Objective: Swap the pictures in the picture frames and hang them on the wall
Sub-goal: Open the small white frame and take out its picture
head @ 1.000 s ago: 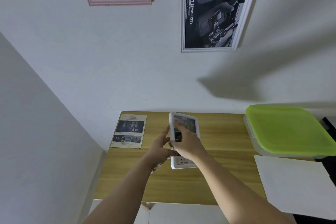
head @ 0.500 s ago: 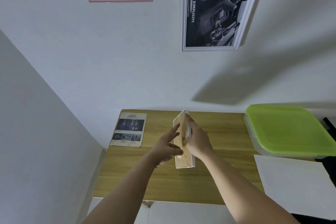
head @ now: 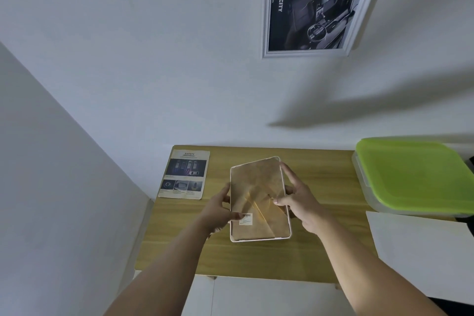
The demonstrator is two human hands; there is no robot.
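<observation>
White frame (head: 259, 197) is over the middle of the desk (head: 320, 251), brown backing up and glass side down. That's the side you need facing you to get at the backing. Can't tell if its near edge touches the wood.

Left hand (head: 218, 209) grips the frame's left edge: thumb pressed on the backing by the sticker, other fingers mostly hidden under it.

Right hand (head: 300, 200) holds the right edge with fingers spread, index lying along the rim, thumb tip on the backing near its middle. Probably feeling for the tabs or the stand.

Loose SAFETY print (head: 185, 174) lies flat at the desk's back-left corner, likely the insert waiting to go in.

Judgement: mid-swap, backing not yet opened.
</observation>
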